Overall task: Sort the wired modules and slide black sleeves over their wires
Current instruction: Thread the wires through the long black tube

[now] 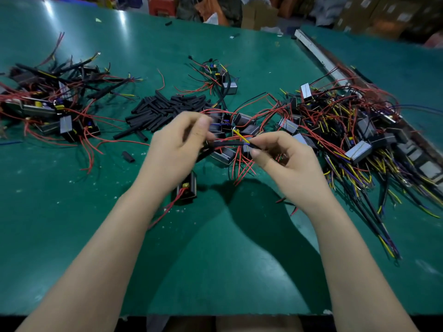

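Mid-frame, both hands busy on one harness. Left hand pinches a black sleeve; right hand pinches the yellow/blue wire tips at the sleeve mouth. The module dangles below the left wrist, light, hanging on thin red leads. Wires look limp and will splay, so I'd grip close to the tips, bunched. Sleeve looks semi-stiff and slick; hold it near the mouth. Spare sleeves upper centre of the surface, unsleeved pile right, done pile left.
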Demonstrator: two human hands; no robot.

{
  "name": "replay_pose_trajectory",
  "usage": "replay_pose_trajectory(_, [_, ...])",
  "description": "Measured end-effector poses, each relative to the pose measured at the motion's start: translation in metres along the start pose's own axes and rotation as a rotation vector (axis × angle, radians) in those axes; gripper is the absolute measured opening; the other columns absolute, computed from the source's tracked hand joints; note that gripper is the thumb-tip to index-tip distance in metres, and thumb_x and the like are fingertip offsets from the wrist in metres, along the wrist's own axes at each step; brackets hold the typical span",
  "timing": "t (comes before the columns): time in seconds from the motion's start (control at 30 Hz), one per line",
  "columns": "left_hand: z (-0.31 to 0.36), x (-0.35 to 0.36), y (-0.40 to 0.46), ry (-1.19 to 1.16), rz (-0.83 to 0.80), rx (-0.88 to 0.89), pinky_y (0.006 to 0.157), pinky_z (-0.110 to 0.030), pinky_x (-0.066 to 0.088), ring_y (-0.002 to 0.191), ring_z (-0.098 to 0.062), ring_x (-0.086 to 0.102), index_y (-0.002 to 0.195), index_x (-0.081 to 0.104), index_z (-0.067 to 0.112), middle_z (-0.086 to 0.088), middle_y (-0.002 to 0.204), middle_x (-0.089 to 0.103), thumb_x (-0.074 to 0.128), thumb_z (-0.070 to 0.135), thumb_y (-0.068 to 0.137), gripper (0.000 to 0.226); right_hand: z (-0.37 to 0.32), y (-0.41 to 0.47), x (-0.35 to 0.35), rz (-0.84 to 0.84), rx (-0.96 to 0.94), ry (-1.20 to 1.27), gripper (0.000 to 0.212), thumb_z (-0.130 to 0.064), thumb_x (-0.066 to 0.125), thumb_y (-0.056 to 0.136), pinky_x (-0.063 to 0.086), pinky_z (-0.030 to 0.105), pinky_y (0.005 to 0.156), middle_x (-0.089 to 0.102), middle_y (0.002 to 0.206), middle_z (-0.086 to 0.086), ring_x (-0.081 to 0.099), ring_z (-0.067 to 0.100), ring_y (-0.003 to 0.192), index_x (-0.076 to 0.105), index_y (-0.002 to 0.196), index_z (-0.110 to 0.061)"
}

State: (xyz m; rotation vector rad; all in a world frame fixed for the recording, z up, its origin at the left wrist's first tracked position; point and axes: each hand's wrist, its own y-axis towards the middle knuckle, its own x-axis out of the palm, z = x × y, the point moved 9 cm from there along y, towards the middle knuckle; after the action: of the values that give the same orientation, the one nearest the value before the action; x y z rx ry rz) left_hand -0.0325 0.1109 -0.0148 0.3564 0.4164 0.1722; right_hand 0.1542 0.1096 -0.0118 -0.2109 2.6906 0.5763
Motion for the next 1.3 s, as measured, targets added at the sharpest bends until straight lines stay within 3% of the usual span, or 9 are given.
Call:
replay_pose_trajectory(0.13, [-0.023,0.008,-0.003,0.077,-0.236,-0.234,0.062,-0.022,0.046,0.057,-0.002,0.057,0.078,0.07,0.023,0.01,0.069,0.071,0.047,0.035,0.097,0.032,-0.005,-0.001,-0.003,-0.029,-0.05,0.012,0.025,-0.003,0.067,0.088,0.042,0.011,0.077,0.066,0.085,-0.015,0.057,-0.003,0.077,0.064,0.093,-0.027])
replay_pose_trajectory(0.27, [-0.014,0.017,-0.012,0.001,-0.365,-0.228,0.046,-0.014,0.038,0.049,0.0,0.049,0.067,0.069,0.022,0.01,0.06,0.066,0.047,0.04,0.096,0.041,-0.008,-0.002,-0.003,-0.063,-0.073,0.067,0.03,0.0,0.064,0.088,0.044,0.011,0.074,0.066,0.082,-0.018,0.057,-0.003,0.077,0.063,0.091,-0.029])
replay_pose_trajectory(0.43, [-0.002,0.023,-0.014,-0.17,-0.404,-0.185,0.061,-0.007,0.04,0.062,0.002,0.052,0.085,0.072,0.025,0.013,0.064,0.066,0.05,0.044,0.081,0.029,-0.001,-0.001,-0.008,-0.006,-0.01,0.092,0.019,-0.009,0.063,0.091,0.043,0.011,0.067,0.066,0.075,-0.022,0.056,-0.004,0.069,0.064,0.092,-0.028])
replay_pose_trajectory(0.57, [-0.005,0.023,-0.013,-0.256,-0.39,-0.224,0.064,-0.006,0.042,0.069,0.001,0.057,0.08,0.071,0.022,0.01,0.07,0.069,0.064,0.034,0.076,0.014,-0.001,-0.001,-0.01,0.043,0.017,0.109,0.012,-0.029,0.057,0.092,0.04,0.007,0.061,0.064,0.068,-0.018,0.054,-0.006,0.06,0.068,0.096,-0.024])
replay_pose_trajectory(0.7, [-0.002,0.021,-0.01,-0.275,-0.362,-0.177,0.054,-0.006,0.037,0.057,0.005,0.051,0.074,0.071,0.021,0.013,0.063,0.065,0.071,0.013,0.077,0.01,-0.004,-0.001,-0.006,0.011,-0.006,0.04,0.01,-0.022,0.058,0.093,0.035,0.004,0.056,0.056,0.058,-0.026,0.051,-0.007,0.055,0.067,0.09,-0.025])
replay_pose_trajectory(0.83, [-0.004,0.019,-0.01,-0.286,-0.385,-0.184,0.057,-0.013,0.042,0.061,-0.005,0.056,0.075,0.077,0.024,0.005,0.067,0.069,0.074,0.029,0.064,0.013,-0.006,-0.002,-0.006,-0.021,-0.03,0.024,0.013,-0.017,0.059,0.094,0.034,0.006,0.06,0.057,0.066,-0.024,0.05,-0.006,0.06,0.067,0.086,-0.024])
replay_pose_trajectory(0.97, [0.0,0.022,-0.01,-0.085,-0.428,-0.077,0.055,-0.006,0.04,0.06,0.001,0.059,0.085,0.076,0.022,0.005,0.075,0.071,0.076,0.025,0.07,0.015,-0.012,-0.003,-0.001,-0.068,-0.078,-0.093,0.012,-0.018,0.061,0.091,0.032,0.013,0.065,0.052,0.073,-0.007,0.045,0.003,0.066,0.067,0.085,-0.026])
replay_pose_trajectory(1.13, [0.004,0.025,-0.011,0.05,-0.444,0.004,0.077,-0.013,0.045,0.084,0.0,0.063,0.095,0.075,0.022,0.01,0.088,0.072,0.066,0.035,0.078,0.023,-0.014,-0.004,0.005,-0.096,-0.136,-0.196,0.012,-0.014,0.063,0.092,0.036,0.02,0.065,0.052,0.076,0.006,0.048,0.013,0.07,0.067,0.086,-0.024])
replay_pose_trajectory(1.3, [0.008,0.023,-0.01,0.182,-0.375,0.057,0.068,-0.002,0.037,0.076,0.011,0.058,0.096,0.074,0.026,0.021,0.083,0.068,0.064,0.032,0.086,0.015,-0.011,-0.005,0.012,-0.069,-0.183,-0.32,0.011,-0.013,0.059,0.093,0.034,0.011,0.068,0.05,0.079,0.002,0.046,0.005,0.072,0.068,0.089,-0.009])
